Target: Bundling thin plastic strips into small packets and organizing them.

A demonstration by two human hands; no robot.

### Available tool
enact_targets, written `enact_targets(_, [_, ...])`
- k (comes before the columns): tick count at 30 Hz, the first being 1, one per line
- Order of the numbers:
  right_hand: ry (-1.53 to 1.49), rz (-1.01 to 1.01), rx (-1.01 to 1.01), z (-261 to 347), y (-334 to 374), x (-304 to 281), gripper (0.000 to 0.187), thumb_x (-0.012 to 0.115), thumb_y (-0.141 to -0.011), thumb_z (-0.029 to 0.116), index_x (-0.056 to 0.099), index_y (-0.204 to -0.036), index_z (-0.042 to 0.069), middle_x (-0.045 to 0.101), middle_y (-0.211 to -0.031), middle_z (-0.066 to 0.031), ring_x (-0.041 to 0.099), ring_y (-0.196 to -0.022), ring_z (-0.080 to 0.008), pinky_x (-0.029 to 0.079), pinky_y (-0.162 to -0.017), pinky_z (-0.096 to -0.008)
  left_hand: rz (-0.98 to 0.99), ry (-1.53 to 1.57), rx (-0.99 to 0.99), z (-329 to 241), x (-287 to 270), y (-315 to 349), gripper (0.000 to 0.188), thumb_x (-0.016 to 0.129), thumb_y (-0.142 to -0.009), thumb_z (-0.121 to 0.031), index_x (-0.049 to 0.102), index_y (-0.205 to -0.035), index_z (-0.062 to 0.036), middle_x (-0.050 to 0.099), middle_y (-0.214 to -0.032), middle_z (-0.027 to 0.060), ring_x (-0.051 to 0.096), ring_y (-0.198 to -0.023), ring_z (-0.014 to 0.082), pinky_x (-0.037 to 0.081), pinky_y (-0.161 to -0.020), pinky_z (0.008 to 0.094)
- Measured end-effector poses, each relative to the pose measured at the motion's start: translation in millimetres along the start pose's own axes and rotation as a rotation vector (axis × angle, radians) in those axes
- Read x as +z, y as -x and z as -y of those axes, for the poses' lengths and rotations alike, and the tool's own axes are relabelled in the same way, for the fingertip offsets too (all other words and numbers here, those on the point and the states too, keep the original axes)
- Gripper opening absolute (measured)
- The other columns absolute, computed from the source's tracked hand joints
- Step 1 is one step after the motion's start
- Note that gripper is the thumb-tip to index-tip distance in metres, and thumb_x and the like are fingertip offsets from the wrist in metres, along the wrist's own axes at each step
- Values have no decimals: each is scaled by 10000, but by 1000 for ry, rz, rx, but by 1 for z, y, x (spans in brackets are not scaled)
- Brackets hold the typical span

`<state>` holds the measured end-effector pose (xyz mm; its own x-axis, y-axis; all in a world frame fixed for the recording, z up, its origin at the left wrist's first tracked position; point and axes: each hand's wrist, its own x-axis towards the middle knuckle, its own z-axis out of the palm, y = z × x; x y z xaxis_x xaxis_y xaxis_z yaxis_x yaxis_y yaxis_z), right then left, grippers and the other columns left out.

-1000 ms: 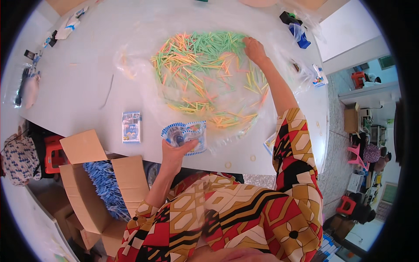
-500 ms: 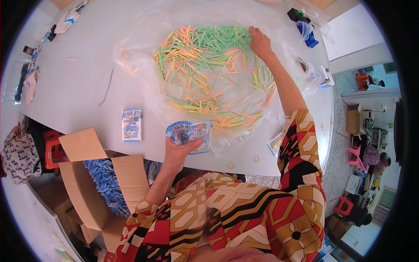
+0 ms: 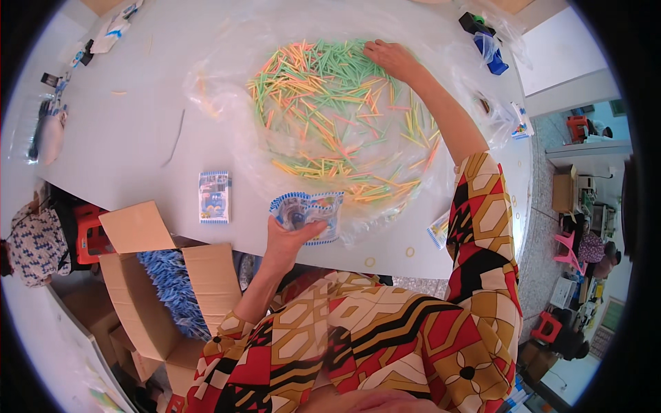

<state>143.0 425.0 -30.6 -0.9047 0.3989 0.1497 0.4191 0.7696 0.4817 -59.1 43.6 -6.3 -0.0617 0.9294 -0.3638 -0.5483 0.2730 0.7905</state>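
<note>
In my left hand [image 3: 290, 242] is a clear plastic packet with a blue-and-white printed edge [image 3: 322, 208]; my thumb lies across its front and my fingers are behind it. My right hand [image 3: 392, 60] reaches to the far side of a loose pile of thin sticks [image 3: 337, 62], green, yellow, orange and pink. Its fingers are bent together at the green ones, and what they pinch, if anything, is hidden. The sticks lie in a rough ring on a spread clear plastic sheet [image 3: 231, 127]. A similar flat packet [image 3: 215, 197] rests on the table left of my left hand.
An opened cardboard box [image 3: 138, 296] holding many blue packets [image 3: 175, 292] stands below the table's near left edge. Another packet [image 3: 439, 230] lies near my right sleeve. Small rubber bands [image 3: 370, 262] lie at the near edge. A blue tape dispenser [image 3: 491, 56] sits far right.
My right hand has moved left over the green sticks, along the pile's far edge. My left hand still holds the packet. The whole view has shifted slightly.
</note>
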Motion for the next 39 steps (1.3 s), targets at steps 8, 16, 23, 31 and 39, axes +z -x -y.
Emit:
enact_targets(8, [29, 4, -36, 8, 4, -1, 151, 532, -730, 41, 498, -876, 65, 520, -887, -41, 544, -881, -182, 502, -683, -275, 9, -6, -11, -2, 1, -1, 348, 705, -673, 36, 578, -997, 18, 633, -923, 75, 602, -808, 118, 487, -747, 265])
enact_targets(16, [-392, -119, 408, 8, 24, -19, 100, 538, -735, 45, 540, -832, 21, 583, -906, -128, 573, -793, -237, 462, -684, -319, 35, -25, 4, 4, -3, 4, 370, 690, -679, 49, 558, -1020, -1, 624, -949, 70, 598, -850, 134, 484, -771, 284])
enact_targets(23, [-1417, -142, 985, 45, 78, -86, 170, 628, -792, 198, 612, -852, 40, 577, -670, -14, 517, -607, -113, 420, -599, -244, 49, -72, -9, -2, 6, 8, 398, 669, -691, 50, 527, -1059, -8, 607, -972, 60, 590, -883, 146, 481, -777, 291])
enact_targets(31, [-1301, -233, 803, 118, 114, -77, 152, 642, -730, 116, 607, -854, 35, 579, -708, -65, 509, -597, -112, 422, -570, -261, 105, -27, 83, -7, 29, 10, 364, 692, -689, 41, 576, -1033, 13, 627, -952, 69, 601, -819, 122, 494, -747, 273])
enact_targets(39, [-1132, -276, 628, 120, 123, -76, 97, 602, -761, 51, 567, -848, 26, 540, -733, -26, 444, -605, -91, 396, -578, -250, 173, -39, 123, -6, 45, 18, 365, 695, -692, 33, 574, -1036, 9, 625, -968, 74, 598, -839, 123, 487, -763, 273])
